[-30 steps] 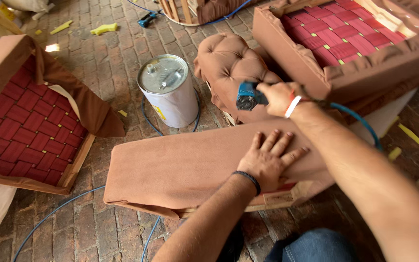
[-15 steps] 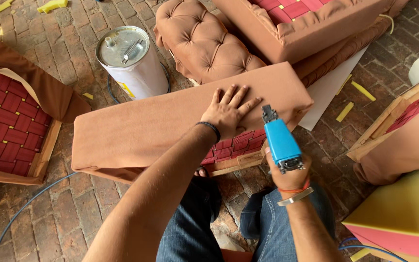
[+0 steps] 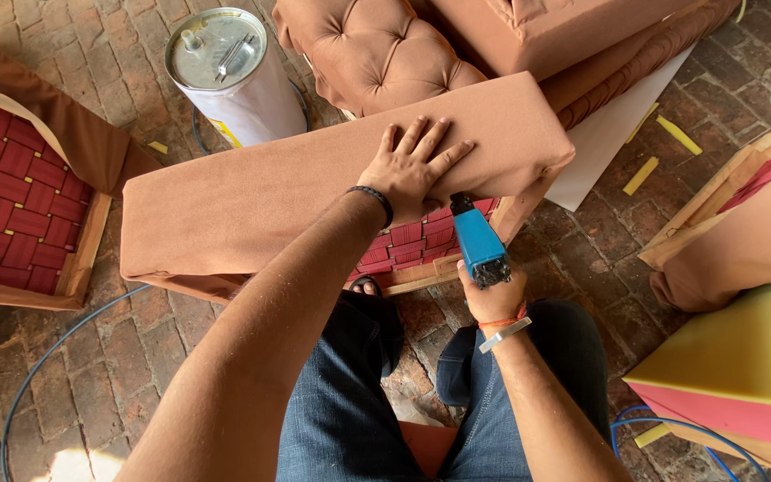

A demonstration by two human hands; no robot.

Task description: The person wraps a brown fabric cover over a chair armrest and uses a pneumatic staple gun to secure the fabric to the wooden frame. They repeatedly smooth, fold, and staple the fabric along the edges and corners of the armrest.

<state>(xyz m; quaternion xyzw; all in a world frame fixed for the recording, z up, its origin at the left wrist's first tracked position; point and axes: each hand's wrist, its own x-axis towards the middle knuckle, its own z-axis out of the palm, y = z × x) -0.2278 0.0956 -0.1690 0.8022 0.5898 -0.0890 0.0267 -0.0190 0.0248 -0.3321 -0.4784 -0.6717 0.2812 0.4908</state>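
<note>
Left hand (image 3: 414, 170) lies flat, fingers spread, on the brown cushion (image 3: 332, 178) running lower left to upper right; right hand (image 3: 493, 290) grips the blue stapler (image 3: 477, 243) just below its near edge.

The floor (image 3: 118, 375) is worn reddish brick, sunlit in patches, with yellow scraps (image 3: 641, 175) and a blue hose (image 3: 42, 370) lying on it. A white can (image 3: 234, 76) stands beside a tufted brown cushion (image 3: 372, 54). A frame with red webbing (image 3: 11, 196) lies far left, yellow foam (image 3: 742, 357) at right.
</note>
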